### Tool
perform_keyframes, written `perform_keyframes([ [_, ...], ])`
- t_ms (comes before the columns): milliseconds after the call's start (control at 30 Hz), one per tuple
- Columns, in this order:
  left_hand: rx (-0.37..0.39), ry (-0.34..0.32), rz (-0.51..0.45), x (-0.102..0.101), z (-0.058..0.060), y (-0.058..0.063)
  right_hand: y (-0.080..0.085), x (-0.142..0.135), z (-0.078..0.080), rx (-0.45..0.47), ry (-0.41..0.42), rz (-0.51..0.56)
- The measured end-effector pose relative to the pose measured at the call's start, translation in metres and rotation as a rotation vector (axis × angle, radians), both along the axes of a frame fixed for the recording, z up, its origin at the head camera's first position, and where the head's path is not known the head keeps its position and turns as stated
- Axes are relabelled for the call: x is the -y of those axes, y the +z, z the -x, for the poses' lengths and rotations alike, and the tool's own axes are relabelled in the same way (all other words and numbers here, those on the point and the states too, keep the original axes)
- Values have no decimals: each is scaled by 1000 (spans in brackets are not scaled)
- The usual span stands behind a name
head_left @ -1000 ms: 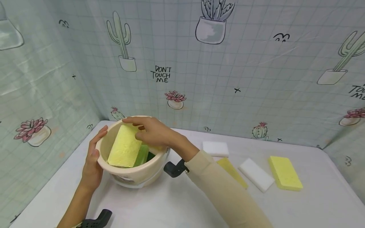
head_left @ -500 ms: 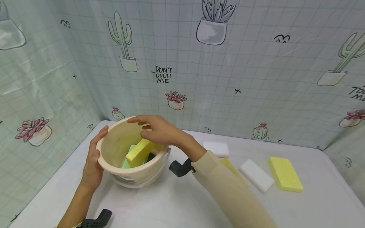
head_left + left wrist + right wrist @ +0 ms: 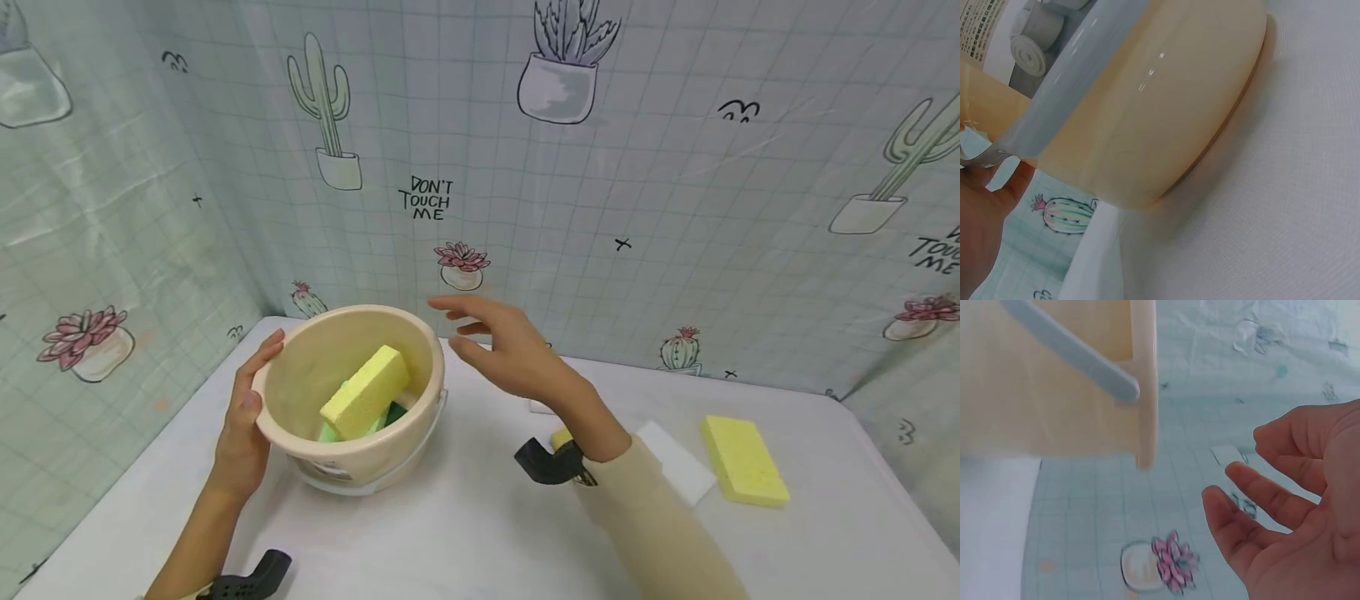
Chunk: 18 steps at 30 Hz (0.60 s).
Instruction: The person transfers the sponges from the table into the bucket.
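A cream bucket (image 3: 348, 307) stands on the white table at the left, its grey-white handle (image 3: 375, 483) hanging down the front. My left hand (image 3: 243, 421) holds it by the left side of the rim, fingers round the outer wall. Inside lies a thick yellow sponge (image 3: 367, 392), tilted on top of light green and dark green pieces (image 3: 395, 412) that it partly hides. To the right of the bucket my right hand (image 3: 517, 350) is in the air with nothing in it. In the right wrist view its fingers (image 3: 1260, 494) are loosely bent, apart from the bucket.
On the right of the table lie a yellow sponge (image 3: 745, 461) and a white sponge (image 3: 678, 462), the latter partly under the right sleeve. Another yellow one (image 3: 560, 437) and a white one (image 3: 540, 407) are mostly hidden by the right arm. A patterned curtain (image 3: 510, 192) hangs behind.
A yellow sponge has come to rest lying over the others in the bucket. My right hand has moved from over the bucket away to the right. My left hand has stayed on the rim.
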<state>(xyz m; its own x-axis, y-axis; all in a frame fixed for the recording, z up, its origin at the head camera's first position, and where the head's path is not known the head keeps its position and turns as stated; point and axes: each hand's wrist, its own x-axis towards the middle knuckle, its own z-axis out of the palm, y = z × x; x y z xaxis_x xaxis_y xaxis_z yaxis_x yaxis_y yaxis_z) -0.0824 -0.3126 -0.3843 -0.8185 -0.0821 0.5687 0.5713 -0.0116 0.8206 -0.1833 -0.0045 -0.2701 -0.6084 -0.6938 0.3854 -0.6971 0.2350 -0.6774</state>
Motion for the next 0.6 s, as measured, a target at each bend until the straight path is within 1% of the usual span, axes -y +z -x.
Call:
perform_keyframes([
  [167,9,3,-9,0,0,1,-12,-35,-3,-22,-77,32],
  [400,18,10,-5,-1,0,0,-28,-73,-4,-9,-132,84],
  [500,33,25,3,-2,-1,0,-32,-85,-6,-8,-156,71],
  [600,31,20,0,-2,-1,0,-37,-95,-7,-15,-175,56],
])
